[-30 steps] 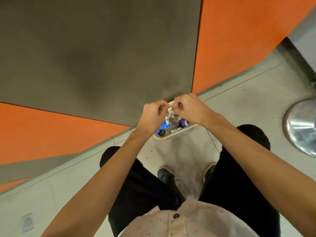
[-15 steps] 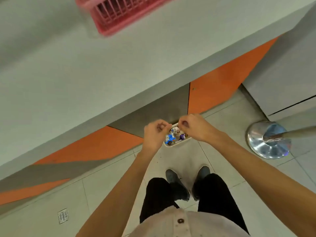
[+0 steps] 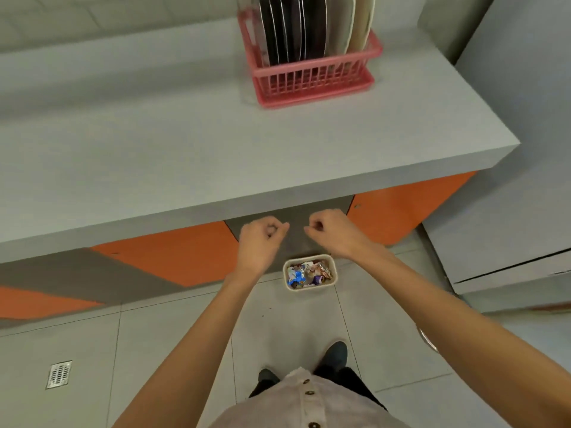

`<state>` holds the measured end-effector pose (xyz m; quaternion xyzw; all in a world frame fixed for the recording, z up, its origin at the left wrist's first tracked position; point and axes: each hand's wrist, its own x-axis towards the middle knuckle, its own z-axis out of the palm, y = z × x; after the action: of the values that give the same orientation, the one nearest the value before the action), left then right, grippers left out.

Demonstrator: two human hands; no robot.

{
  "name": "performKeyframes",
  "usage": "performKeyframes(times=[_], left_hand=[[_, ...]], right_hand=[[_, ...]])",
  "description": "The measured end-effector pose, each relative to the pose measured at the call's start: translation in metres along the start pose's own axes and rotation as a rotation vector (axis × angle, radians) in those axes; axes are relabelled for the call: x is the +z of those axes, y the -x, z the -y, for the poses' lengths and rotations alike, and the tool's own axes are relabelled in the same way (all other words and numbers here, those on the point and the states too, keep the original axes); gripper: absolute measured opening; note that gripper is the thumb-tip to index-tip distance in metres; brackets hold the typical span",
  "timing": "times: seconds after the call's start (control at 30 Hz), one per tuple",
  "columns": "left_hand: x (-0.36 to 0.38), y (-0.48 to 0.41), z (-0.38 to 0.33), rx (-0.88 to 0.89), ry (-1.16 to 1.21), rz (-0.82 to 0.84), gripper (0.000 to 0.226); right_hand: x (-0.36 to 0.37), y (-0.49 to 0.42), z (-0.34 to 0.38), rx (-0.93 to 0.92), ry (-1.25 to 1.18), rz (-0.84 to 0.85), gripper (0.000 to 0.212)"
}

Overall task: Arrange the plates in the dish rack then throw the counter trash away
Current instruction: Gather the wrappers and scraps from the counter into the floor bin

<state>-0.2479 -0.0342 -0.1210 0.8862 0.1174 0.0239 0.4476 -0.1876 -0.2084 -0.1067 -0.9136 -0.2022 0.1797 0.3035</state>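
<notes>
the left hand [image 3: 262,236] and right hand [image 3: 329,231] are near each other in front of the counter [image 3: 154,156] edge, fingers curled in, nothing in them; the plates [image 3: 296,26] stand upright in the pink dish rack [image 3: 312,78] on the counter; the trash [image 3: 298,276] lies in a small bin [image 3: 310,289] on the floor below the hands

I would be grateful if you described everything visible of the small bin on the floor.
The bin is a cream tub, seemingly plastic, with rounded corners and no lid. It stands upright on the grey floor tiles before the counter, nearly full of crumpled wrappers in blue, purple, brown and white. Nothing else touches it.
</notes>
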Motion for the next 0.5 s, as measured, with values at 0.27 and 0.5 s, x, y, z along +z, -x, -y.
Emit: performKeyframes(times=[0.27, 0.5], left_hand=[[-0.07, 0.009, 0.009, 0.043, -0.005, 0.176, 0.016], [-0.1, 0.01, 0.025, 0.013, -0.088, 0.056, 0.035]], right_hand=[[0.013, 0.002, 0.065, -0.061, -0.024, -0.016, 0.016], [0.019, 0.007, 0.091, -0.04, -0.059, -0.016, 0.025]])
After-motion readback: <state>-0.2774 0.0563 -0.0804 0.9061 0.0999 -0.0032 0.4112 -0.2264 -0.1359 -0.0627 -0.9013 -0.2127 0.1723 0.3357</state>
